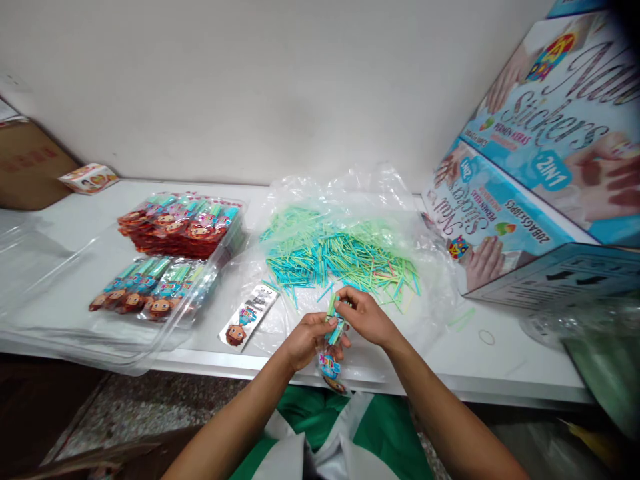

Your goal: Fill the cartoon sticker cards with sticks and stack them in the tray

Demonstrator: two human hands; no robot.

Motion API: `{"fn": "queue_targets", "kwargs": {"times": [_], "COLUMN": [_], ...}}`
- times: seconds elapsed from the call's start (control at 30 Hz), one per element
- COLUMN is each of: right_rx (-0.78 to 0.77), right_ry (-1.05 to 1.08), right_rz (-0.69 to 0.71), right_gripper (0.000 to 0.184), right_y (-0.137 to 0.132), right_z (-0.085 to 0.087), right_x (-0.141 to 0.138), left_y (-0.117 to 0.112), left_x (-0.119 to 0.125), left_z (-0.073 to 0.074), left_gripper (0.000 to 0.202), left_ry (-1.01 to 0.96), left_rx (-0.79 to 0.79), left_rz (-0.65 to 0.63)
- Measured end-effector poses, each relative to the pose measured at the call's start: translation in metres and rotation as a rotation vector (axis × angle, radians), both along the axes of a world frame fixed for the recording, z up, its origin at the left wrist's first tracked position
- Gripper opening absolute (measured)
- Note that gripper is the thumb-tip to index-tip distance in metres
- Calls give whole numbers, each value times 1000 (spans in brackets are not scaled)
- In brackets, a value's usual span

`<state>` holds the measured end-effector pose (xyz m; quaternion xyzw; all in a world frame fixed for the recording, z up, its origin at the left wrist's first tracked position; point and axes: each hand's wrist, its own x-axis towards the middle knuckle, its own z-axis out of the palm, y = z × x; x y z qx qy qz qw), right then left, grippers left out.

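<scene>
My left hand point(307, 340) is closed around a small printed plastic packet point(331, 365) with a cartoon face, held just above the front edge of the white table point(500, 363). My right hand point(364, 315) pinches a few green and blue sticks point(334, 313) at the packet's open top. Right behind my hands lies a loose heap of blue and green sticks point(340, 257) on a clear plastic sheet.
One filled packet point(249, 315) lies flat left of my hands. Two piles of filled packets point(183, 223) point(150, 285) rest on clear plastic at left. Stacked "Nail Stickers" boxes point(540, 147) stand at right. A brown carton point(30, 167) sits far left against the wall.
</scene>
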<state>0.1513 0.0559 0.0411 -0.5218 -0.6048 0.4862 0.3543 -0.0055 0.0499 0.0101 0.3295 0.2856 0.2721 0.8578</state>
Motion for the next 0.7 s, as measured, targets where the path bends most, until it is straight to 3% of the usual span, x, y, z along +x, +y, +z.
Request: {"fn": "queue_targets", "kwargs": {"times": [0.2,0.43,0.7], "right_rx": [119,116,190], "right_ry": [-117,-98,-71], "right_rz": [-26,-24,-72], "right_gripper": [10,7,14], "right_y": [0,-4,-6], "right_z": [-1,-7,-1], "right_x": [0,0,-2], "left_y": [-1,-1,0], "left_x": [-1,-2,-2], "left_z": [1,5,11], "left_gripper": [36,38,39], "left_ry": [80,200,222], "left_rx": [80,186,194], "left_rz": [21,47,55]}}
